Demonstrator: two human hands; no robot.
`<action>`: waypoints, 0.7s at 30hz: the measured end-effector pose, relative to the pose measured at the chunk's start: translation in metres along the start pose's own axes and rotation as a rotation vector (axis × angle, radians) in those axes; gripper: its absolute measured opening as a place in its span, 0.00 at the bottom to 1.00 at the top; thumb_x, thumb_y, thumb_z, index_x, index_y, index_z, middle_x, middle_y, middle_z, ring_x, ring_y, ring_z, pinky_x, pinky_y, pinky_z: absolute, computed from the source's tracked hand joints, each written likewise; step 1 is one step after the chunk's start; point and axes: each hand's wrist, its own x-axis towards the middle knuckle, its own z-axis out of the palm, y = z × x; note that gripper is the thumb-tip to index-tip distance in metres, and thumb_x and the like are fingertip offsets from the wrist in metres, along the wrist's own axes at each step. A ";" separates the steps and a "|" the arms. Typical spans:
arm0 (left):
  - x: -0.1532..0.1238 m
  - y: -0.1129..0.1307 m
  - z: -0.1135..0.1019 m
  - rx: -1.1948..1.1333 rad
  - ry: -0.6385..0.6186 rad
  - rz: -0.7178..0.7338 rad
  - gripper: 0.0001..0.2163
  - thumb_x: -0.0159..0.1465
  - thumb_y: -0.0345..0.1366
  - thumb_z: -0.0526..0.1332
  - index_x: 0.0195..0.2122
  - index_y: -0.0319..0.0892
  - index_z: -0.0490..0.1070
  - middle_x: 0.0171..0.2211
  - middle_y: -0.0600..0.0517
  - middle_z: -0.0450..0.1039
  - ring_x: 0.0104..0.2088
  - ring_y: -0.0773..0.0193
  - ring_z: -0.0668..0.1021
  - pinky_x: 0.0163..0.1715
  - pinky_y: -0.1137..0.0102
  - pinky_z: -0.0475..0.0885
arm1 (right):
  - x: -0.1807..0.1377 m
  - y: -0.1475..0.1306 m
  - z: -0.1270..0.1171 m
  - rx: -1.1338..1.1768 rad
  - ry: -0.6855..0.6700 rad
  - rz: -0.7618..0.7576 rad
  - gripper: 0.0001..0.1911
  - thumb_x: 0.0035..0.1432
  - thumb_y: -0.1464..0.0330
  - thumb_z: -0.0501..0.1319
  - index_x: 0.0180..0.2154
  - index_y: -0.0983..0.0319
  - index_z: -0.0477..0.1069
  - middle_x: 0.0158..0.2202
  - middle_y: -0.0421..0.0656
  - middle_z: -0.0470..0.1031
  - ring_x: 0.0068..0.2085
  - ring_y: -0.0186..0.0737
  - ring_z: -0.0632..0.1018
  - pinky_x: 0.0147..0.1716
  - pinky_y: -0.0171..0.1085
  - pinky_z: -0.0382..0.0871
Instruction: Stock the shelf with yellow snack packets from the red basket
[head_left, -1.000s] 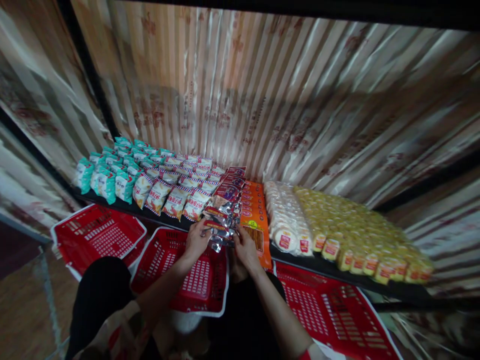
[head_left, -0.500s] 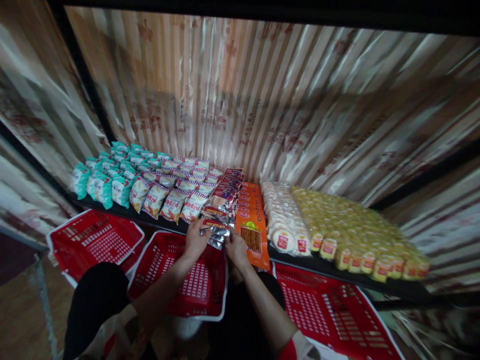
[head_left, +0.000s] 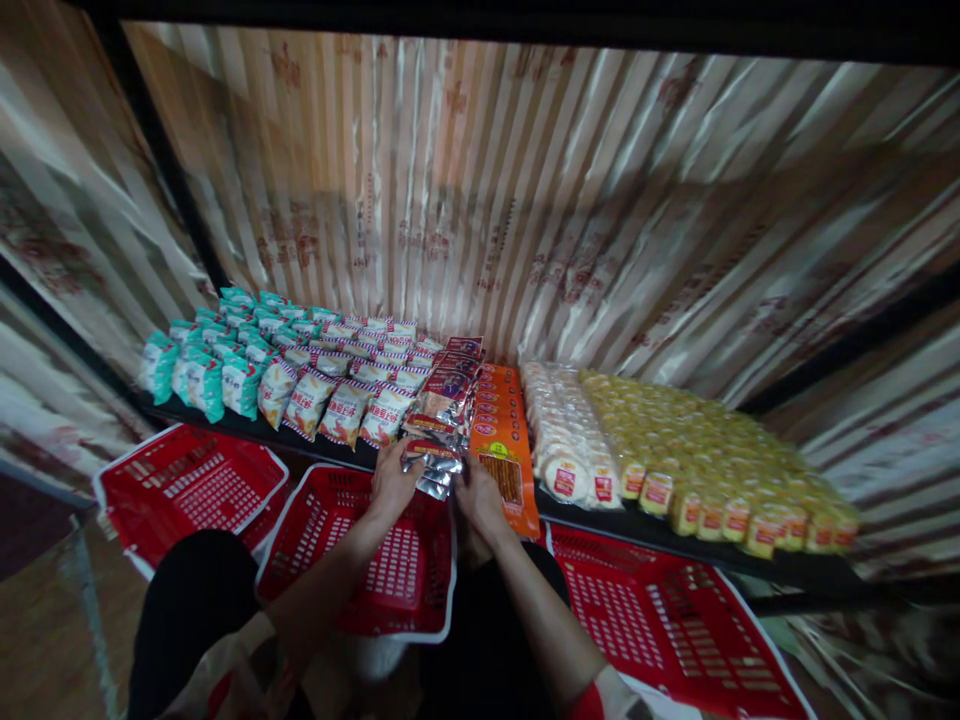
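Observation:
My left hand (head_left: 393, 482) is closed on the left edge of several silver-and-dark snack packets (head_left: 433, 462) at the shelf's front edge. On their right edge, my right hand (head_left: 480, 494) grips the same packets, its fingers partly hidden. Behind them a row of overlapping dark packets (head_left: 454, 375) runs back along the shelf. An orange snack bag (head_left: 504, 420) with a window showing brown sticks lies just right of the packets, close to my right hand. To the left stand white snack bags (head_left: 343, 412) with striped tops.
Teal snack bags (head_left: 201, 385) fill the shelf's left end. Round white crackers in clear wrap (head_left: 562, 475) and many yellow packs (head_left: 697, 460) cover the right. Red baskets sit below: one at left (head_left: 191, 490), one under my arms (head_left: 427, 600), one at right (head_left: 615, 610). A black shelf edge (head_left: 802, 570) runs across.
Both hands stay on the silver-and-dark packets, with only a slight shift of the fingers. The packets tilt a little; the rest stays in place.

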 end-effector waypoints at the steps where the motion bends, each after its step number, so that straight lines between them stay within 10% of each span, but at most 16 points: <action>1: 0.000 0.000 0.000 0.000 -0.010 -0.005 0.21 0.55 0.34 0.60 0.52 0.39 0.68 0.43 0.45 0.68 0.42 0.61 0.73 0.47 0.66 0.69 | 0.001 0.000 0.001 0.000 -0.019 0.021 0.23 0.54 0.73 0.52 0.53 0.63 0.65 0.46 0.51 0.75 0.46 0.47 0.76 0.46 0.42 0.68; 21: 0.000 0.001 -0.001 0.009 0.005 0.035 0.21 0.55 0.36 0.61 0.51 0.42 0.67 0.47 0.46 0.68 0.46 0.59 0.72 0.50 0.64 0.66 | -0.001 0.004 -0.008 0.114 -0.079 -0.041 0.17 0.56 0.72 0.51 0.45 0.62 0.72 0.43 0.48 0.77 0.44 0.43 0.77 0.45 0.38 0.69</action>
